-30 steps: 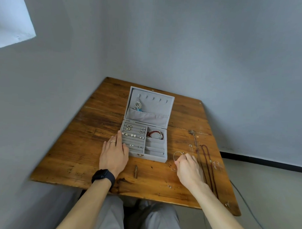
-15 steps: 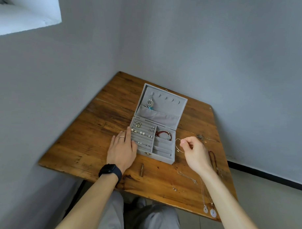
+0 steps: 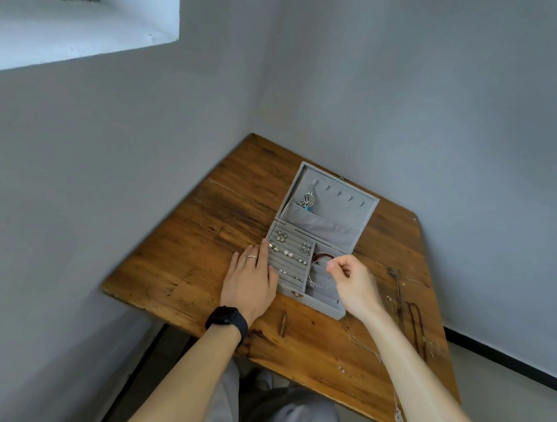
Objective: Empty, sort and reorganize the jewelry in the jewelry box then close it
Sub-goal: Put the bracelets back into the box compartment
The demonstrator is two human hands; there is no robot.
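Observation:
A grey velvet jewelry box [image 3: 318,307] lies open on the wooden table [image 3: 187,255], its lid [image 3: 334,212] standing up at the back. Several earrings [image 3: 287,252] sit in the left slotted section. A red bracelet [image 3: 324,256] lies in the right section. A silver and teal pendant [image 3: 307,200] hangs in the lid. My left hand [image 3: 251,281] rests flat against the box's left side, fingers straight. My right hand [image 3: 352,283] hovers over the right section and pinches a thin silver bangle [image 3: 314,276] that hangs into it.
Several necklaces and chains [image 3: 408,310] lie on the table to the right of the box, one silver chain [image 3: 388,382] running toward the front right corner. A small brown stick [image 3: 283,324] lies in front of the box. Walls close in behind and left.
My right hand has lifted the thin bangle off the table at the right and carried it left, over the box's right section. My left hand stays against the box.

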